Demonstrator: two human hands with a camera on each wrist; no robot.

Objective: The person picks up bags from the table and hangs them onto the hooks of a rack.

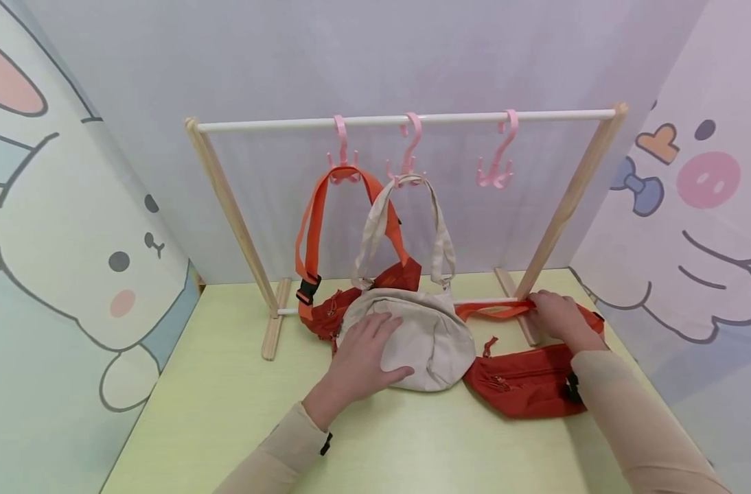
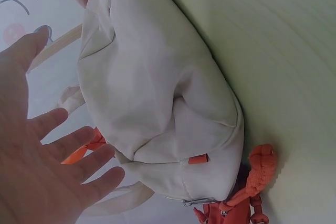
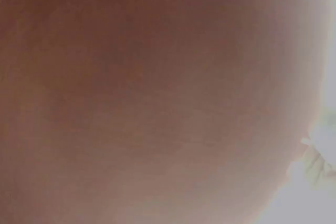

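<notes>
A beige shoulder bag [image 1: 428, 339] hangs by its strap from the middle pink hook hanger [image 1: 408, 158], its body low at the table. My left hand [image 1: 366, 353] is in front of it with fingers spread; in the left wrist view the palm and fingers [image 2: 50, 135] hold nothing. At the right, a red waist bag [image 1: 530, 381] lies on the table. My right hand [image 1: 557, 315] grips its orange strap [image 1: 493, 311] near the rack's right leg; its fingertips are partly hidden. The right wrist view is mostly blurred by skin.
A rack with a white rail [image 1: 369, 122] and wooden posts [image 1: 233, 213] stands on the yellow table [image 1: 221, 412]. Another red bag [image 1: 326, 315] hangs by an orange strap from the left pink hanger [image 1: 342, 147]. The right pink hanger [image 1: 499, 151] carries nothing. Walls enclose the sides and back.
</notes>
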